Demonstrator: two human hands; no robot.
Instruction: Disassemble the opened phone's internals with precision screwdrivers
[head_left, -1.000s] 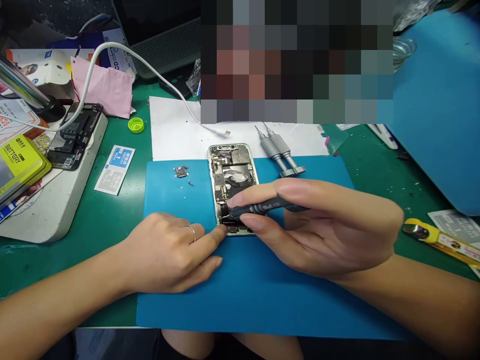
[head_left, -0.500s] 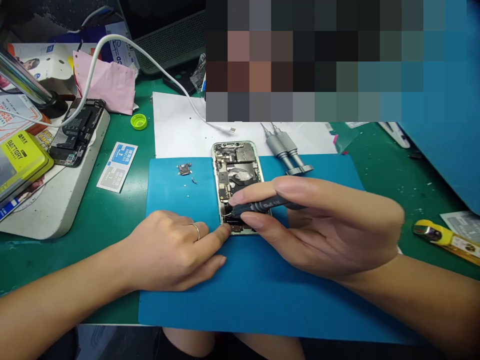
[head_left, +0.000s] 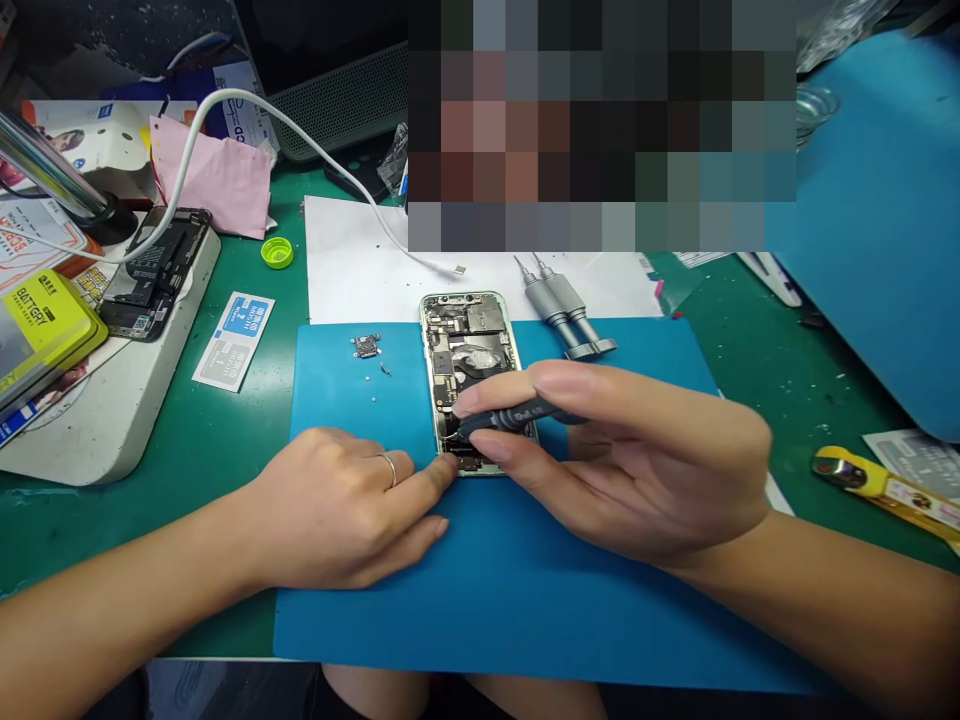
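An opened phone [head_left: 480, 325] lies on the blue mat [head_left: 360, 630], its circuit boards and inner parts bare. My left hand [head_left: 352, 510], with a ring on one finger, rests beside it. Its index fingertip touches the phone's lower left corner; the thumb is stretched out apart, and the other fingers are bent. My right hand [head_left: 660, 460] pinches a pair of black tweezers [head_left: 517, 414] between thumb and fingers. Their fine tip is at the lower left inside the phone; whether it grips a part is too small to tell. A small metal phone part [head_left: 366, 346] and tiny pieces lie left of the phone.
Two grey screwdrivers [head_left: 559, 300] lie behind the phone, near a white cable's plug [head_left: 459, 270] on white paper [head_left: 352, 260]. Left are a green cap [head_left: 277, 253], a wipe packet [head_left: 234, 340] and another opened phone [head_left: 154, 275]. A yellow cutter [head_left: 862, 475] lies right.
The view has shifted slightly. My right hand and the tweezers have moved a little to the left with it. My left fingertip stays at the phone's corner.
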